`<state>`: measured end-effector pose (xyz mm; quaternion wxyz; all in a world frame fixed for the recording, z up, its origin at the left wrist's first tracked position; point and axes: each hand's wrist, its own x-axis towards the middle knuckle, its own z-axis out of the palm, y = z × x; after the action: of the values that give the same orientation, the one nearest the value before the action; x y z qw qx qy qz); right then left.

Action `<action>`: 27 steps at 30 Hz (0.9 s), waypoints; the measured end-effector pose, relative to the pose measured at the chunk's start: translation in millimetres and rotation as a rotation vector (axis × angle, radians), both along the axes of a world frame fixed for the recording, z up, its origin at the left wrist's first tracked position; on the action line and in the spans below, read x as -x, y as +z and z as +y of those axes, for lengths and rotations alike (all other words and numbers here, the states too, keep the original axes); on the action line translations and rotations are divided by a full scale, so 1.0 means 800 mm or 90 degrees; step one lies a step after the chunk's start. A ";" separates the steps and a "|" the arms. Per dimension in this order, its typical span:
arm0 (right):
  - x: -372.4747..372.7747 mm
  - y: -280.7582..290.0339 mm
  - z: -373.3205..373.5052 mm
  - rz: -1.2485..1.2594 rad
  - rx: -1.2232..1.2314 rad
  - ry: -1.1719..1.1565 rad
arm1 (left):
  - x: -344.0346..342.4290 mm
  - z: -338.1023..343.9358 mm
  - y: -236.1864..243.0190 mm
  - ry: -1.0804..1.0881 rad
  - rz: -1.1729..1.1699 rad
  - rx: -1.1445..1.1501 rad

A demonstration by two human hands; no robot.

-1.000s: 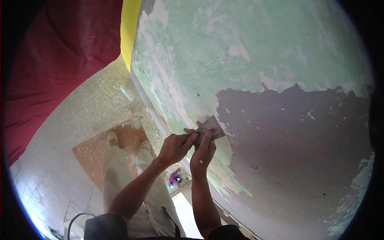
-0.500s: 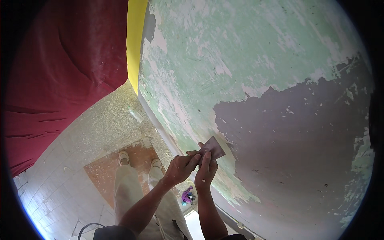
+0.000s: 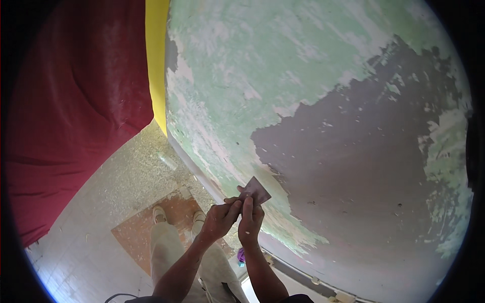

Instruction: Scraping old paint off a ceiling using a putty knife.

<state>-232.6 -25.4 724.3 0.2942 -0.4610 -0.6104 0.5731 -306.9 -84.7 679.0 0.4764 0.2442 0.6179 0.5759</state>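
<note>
With both hands I grip a scraper [image 3: 257,191] that has a flat, broad grey blade. The blade lies over the wall [image 3: 227,76], close to the left edge of a bare grey-purple patch [image 3: 348,156]. My left hand [image 3: 218,220] is closed at the handle end, its fingers wrapped around. Alongside it, my right hand [image 3: 250,222] is closed too, with the thumb pressed up toward the blade. The fingers mostly hide the handle. Patchy green and whitish coating surrounds the bare patch. Whether the blade's edge touches the wall I cannot tell.
A dark red cloth [image 3: 86,101] with a yellow strip [image 3: 157,65] hangs at the left. Flakes litter the floor [image 3: 144,156] along the wall's foot. My feet stand on a brown board [image 3: 136,227]. A purple item [image 3: 241,256] lies behind my right forearm.
My view has shifted and turned, so the wall and cloth sit differently in the picture. Both hands and the scraper appear a little farther left, with the same grip.
</note>
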 end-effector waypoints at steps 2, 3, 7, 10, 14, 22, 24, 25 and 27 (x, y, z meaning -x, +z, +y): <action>0.010 0.014 -0.010 -0.005 0.008 -0.003 | 0.006 -0.009 0.004 0.010 0.008 -0.024; 0.015 0.020 -0.014 -0.011 0.021 -0.001 | 0.011 -0.013 0.010 0.009 -0.003 -0.018; 0.011 0.009 -0.019 -0.023 -0.041 0.000 | 0.019 -0.018 0.021 -0.012 -0.009 -0.008; 0.020 0.020 -0.030 0.006 -0.021 -0.012 | 0.028 -0.027 0.029 -0.030 -0.027 0.011; 0.032 0.046 -0.045 0.062 0.028 -0.049 | 0.037 -0.034 0.048 -0.044 0.000 0.009; 0.042 0.062 -0.067 0.063 -0.053 -0.061 | 0.056 -0.052 0.075 -0.098 0.029 0.000; 0.045 0.068 -0.075 0.114 -0.019 -0.086 | 0.059 -0.057 0.078 -0.108 0.011 -0.007; 0.045 0.071 -0.078 0.118 -0.021 -0.091 | 0.059 -0.060 0.080 -0.113 0.015 -0.009; 0.042 0.077 -0.084 0.086 -0.035 -0.079 | 0.058 -0.066 0.086 -0.105 0.022 -0.048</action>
<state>-266.4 -92.3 785.5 0.3824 -0.4498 -0.5750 0.5665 -353.5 -137.1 747.6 0.5022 0.3220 0.5816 0.5530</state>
